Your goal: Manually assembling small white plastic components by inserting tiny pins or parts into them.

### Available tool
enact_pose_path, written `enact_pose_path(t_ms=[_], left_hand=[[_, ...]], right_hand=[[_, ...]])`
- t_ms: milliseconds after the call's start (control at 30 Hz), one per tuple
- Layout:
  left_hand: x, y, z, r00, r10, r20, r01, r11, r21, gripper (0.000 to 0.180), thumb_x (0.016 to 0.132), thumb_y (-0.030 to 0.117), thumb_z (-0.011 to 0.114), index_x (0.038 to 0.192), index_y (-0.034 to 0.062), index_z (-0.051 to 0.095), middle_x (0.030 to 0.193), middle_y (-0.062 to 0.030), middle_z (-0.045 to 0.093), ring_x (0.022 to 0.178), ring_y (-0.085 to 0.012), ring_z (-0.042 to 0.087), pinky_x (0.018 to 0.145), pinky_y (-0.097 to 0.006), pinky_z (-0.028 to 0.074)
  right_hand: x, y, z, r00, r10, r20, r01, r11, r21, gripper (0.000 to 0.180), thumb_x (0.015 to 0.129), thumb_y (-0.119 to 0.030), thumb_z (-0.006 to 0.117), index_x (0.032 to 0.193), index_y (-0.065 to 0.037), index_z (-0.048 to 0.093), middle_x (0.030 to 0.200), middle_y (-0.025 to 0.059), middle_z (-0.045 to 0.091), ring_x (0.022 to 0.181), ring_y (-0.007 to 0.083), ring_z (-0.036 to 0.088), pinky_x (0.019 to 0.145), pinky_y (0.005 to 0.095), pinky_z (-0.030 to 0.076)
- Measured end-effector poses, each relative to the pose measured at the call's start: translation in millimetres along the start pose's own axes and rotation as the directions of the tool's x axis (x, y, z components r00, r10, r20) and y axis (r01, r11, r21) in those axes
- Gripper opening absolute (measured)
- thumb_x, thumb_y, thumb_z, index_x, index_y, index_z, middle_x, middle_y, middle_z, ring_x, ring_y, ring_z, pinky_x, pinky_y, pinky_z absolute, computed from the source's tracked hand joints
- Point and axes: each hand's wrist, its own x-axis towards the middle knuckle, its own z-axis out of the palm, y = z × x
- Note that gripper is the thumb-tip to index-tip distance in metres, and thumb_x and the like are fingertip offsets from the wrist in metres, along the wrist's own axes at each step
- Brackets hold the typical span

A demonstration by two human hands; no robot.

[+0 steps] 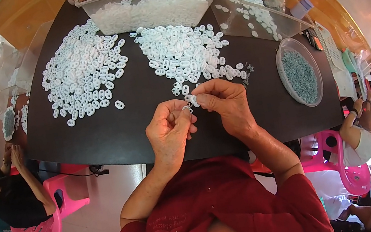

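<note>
My left hand (168, 131) is closed in a pinch on a small white plastic piece (188, 109). Against it, my right hand (227, 103) pinches a white oval plastic piece (193, 100) between thumb and forefinger. The two pieces meet at my fingertips, and whether they are joined I cannot tell. Just beyond my fingers lies a heap of white oval pieces with two holes (179, 50). A second heap of the same pieces (80, 67) spreads to the left. Several small dark grey pins (248, 74) lie right of the nearer heap.
A clear bin (87, 6) of white pieces stands at the back, beside another clear tray (239, 28). A round clear tub (282, 74) of grey-green pins sits on the right of the dark table (114, 133). Other people (16, 195) sit at both sides near pink chairs (64, 199).
</note>
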Motion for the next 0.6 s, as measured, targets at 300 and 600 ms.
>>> enact_pose_path(t_ms=[300, 600], left_hand=[[-1.7, -2.8, 0.2, 0.997, 0.059, -0.041, -0.056, 0.995, 0.078, 0.008, 0.088, 0.003, 0.056, 0.096, 0.0007, 0.056, 0.071, -0.0023, 0.061, 0.056, -0.003, 0.053, 0.047, -0.017, 0.04], [-1.1, -7.7, 0.1, 0.996, 0.087, -0.025, -0.084, 0.993, 0.081, 0.009, 0.088, 0.001, 0.055, 0.097, 0.0004, 0.056, 0.073, -0.0028, 0.061, 0.058, -0.0034, 0.054, 0.048, -0.017, 0.041]], right_hand=[[-0.6, 1.5, 2.1, 1.0, -0.019, 0.005, 0.02, 0.995, -0.097, 0.012, 0.082, -0.001, 0.064, 0.094, 0.0, 0.067, 0.078, -0.0007, 0.062, 0.07, 0.0041, 0.053, 0.063, 0.0185, 0.042], [-4.3, 1.7, 7.3, 0.997, -0.071, -0.036, 0.063, 0.981, -0.183, 0.012, 0.083, 0.001, 0.063, 0.094, 0.001, 0.067, 0.082, -0.0001, 0.063, 0.076, 0.0052, 0.055, 0.07, 0.02, 0.046]])
